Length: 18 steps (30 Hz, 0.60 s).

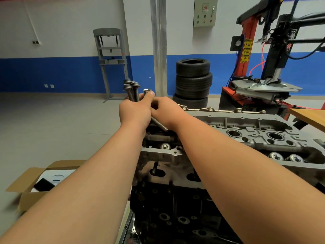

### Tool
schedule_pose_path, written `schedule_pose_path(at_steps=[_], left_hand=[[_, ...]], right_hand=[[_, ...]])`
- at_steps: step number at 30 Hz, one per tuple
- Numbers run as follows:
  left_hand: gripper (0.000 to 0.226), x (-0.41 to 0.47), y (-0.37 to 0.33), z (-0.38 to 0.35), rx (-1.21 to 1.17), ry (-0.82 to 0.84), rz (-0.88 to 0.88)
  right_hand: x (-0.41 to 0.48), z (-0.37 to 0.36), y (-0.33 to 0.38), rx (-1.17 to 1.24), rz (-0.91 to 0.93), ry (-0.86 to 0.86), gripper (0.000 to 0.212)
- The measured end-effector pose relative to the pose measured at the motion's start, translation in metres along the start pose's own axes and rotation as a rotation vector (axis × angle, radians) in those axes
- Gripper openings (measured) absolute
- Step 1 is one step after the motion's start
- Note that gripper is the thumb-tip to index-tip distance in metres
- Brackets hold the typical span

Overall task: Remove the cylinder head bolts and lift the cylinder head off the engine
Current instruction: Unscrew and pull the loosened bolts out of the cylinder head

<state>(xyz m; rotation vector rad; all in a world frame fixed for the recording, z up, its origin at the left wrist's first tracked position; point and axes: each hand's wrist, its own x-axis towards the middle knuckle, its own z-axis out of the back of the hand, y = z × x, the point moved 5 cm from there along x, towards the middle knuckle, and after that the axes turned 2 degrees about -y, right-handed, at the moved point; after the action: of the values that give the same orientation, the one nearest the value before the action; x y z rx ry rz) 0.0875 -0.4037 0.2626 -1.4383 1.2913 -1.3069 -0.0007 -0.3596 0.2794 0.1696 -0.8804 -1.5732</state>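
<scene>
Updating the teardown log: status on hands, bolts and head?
Left hand grips head bolts, heads up, plus socket. Right hand curled on one bolt shank. Cylinder head seated on engine, not lifted. Only the arms over it.

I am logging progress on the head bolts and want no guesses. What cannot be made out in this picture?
Head view only:
- Bolt count: the bolts in the left hand overlap, heads blurred.
- Right hand: its fingertips hide behind the left hand, grip unclear.
- Remaining bolts: both forearms cover part of the cylinder head; the right edge cuts it off.
- Cardboard box: contents blurred.
</scene>
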Motion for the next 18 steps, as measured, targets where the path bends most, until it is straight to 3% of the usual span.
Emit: schedule_pose_path(at_steps=[7,11,18], left_hand=[[0.030,-0.0013,-0.0006,0.0006,-0.023,-0.015,0.005],[0.014,-0.0001,0.0003,-0.0014,0.006,0.026,-0.001],[0.027,-0.0002,0.0003,-0.0005,-0.001,-0.003,0.007]], right_hand=[[0.0035,-0.0005,-0.0005,-0.038,-0.006,-0.018,0.019],[-0.0008,0.0013,0.0018,0.003,0.028,0.002,0.015],[0.0015,0.0021,0.0005,-0.045,-0.001,-0.051,0.019]])
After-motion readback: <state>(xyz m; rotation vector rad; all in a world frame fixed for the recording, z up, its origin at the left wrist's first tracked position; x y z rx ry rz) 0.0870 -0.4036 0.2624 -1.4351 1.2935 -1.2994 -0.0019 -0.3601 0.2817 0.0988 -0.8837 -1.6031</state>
